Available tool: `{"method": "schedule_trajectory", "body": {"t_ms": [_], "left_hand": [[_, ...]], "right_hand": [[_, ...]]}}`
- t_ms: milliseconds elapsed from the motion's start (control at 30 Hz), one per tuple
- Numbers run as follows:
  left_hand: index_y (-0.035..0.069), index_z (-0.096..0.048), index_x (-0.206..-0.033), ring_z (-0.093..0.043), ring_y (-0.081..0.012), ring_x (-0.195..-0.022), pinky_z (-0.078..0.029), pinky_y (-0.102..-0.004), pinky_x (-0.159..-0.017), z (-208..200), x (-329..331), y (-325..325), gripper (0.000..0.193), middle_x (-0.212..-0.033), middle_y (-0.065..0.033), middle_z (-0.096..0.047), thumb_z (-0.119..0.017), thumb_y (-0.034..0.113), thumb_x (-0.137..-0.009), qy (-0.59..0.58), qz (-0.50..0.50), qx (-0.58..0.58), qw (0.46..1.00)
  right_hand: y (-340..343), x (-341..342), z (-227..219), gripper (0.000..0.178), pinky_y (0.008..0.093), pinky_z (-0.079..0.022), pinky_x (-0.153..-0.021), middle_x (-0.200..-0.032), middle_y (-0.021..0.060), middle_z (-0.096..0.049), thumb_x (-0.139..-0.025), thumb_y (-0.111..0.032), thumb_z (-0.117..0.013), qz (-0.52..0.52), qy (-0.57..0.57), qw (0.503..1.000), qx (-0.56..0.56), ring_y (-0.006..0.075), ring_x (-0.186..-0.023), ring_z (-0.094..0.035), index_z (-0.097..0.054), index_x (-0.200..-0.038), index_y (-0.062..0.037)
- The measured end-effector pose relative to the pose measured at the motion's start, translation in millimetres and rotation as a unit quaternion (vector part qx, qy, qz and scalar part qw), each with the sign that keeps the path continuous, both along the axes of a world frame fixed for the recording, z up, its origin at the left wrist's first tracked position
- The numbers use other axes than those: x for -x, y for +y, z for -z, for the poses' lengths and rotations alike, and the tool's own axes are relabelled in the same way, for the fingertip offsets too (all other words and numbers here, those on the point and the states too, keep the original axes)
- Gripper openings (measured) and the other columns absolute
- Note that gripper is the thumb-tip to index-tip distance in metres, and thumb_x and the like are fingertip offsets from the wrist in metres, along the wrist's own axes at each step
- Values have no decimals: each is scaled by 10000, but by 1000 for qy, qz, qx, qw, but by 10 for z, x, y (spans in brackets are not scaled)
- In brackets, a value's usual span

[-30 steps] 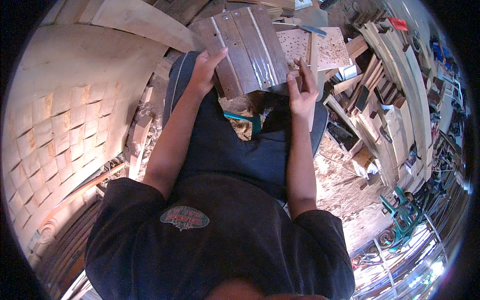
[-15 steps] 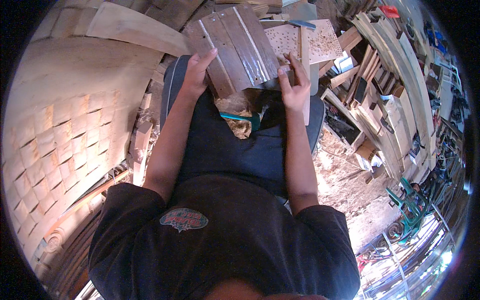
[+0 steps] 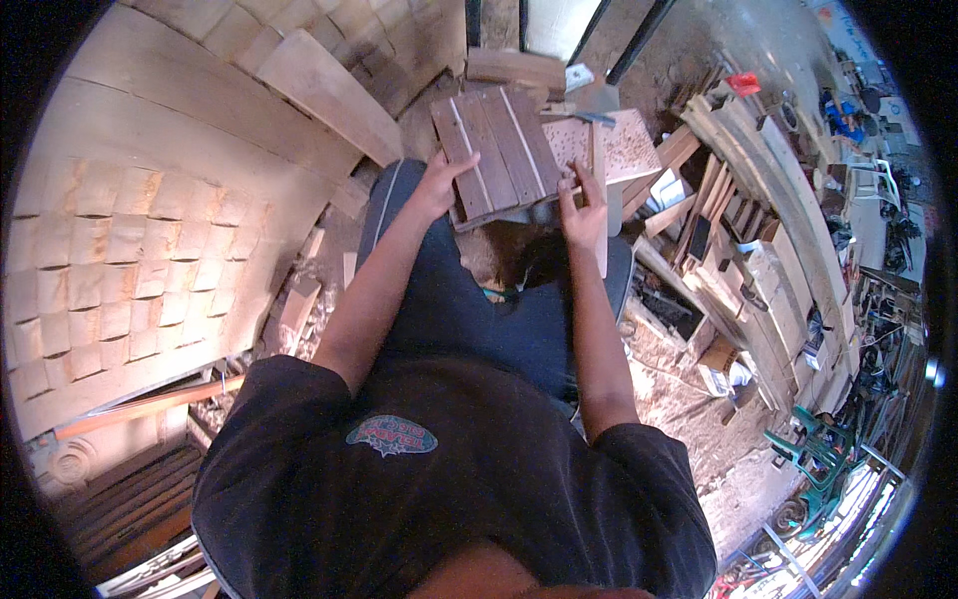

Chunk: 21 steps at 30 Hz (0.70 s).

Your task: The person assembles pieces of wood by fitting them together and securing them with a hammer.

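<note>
A brown wooden panel (image 3: 496, 150) of joined slats, with two pale stripes along it, is tilted above my knees. My left hand (image 3: 436, 188) grips its left edge, thumb on top and the other fingers underneath. Beside the panel's lower right corner is my right hand (image 3: 583, 212), thumb and fingertips drawn together. Whatever they pinch is too small to make out. Past that hand, a hammer (image 3: 596, 118) with a wooden handle lies across a pale board (image 3: 631, 142) dotted with small brown spots. Below the panel, a green tool is mostly hidden between my legs.
A large pale panel with a woven-look pattern (image 3: 130, 285) stands at my left. A plank (image 3: 334, 95) leans near its far end. Stacked timber and offcuts (image 3: 743, 250) crowd the right side, above a sawdust-covered floor (image 3: 689, 399). A green chair (image 3: 813, 454) is at the lower right.
The view has shifted, showing more of the far area. The panel sits flatter and hides more of the green tool. My right fingertips have closed together beside its corner.
</note>
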<state>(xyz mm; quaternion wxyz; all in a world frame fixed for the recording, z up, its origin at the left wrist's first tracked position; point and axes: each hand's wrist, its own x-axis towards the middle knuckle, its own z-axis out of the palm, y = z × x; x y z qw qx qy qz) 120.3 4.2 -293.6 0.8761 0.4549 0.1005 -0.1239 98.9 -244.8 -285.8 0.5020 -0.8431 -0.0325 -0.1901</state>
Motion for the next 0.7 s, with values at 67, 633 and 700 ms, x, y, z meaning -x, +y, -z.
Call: {"method": "schedule_trajectory", "body": {"t_ms": [67,633,700], "left_hand": [[48,-460,-1286,-555,-221,-1125,-440,-388,-965,-47,55,-57,557,-1211,-74,-572,-738,197,-827,1,20,4,1000],[100,-399,-1330,-536,-276,-1166,-437,-450,-1005,306,-44,130,576,-1254,-97,-534,-706,140,-845,53,81,152,984],[77,-413,-1321,-541,-276,-1160,-440,-447,-999,223,-22,59,563,-1250,-101,-541,-706,144,-844,46,96,146,983]], "right_hand": [[-50,34,-11,426,379,-454,-957,-1128,184,-657,-822,-157,-687,6,-3,1000,-12,310,-1082,-614,-606,-1202,18],[39,71,-213,430,414,-494,-889,-1058,228,-652,-806,-238,-715,31,-47,993,102,368,-990,-629,-625,-1121,42],[-54,186,-200,415,412,-490,-883,-1054,224,-653,-820,-219,-700,64,-81,987,120,371,-992,-626,-622,-1135,39]]}}
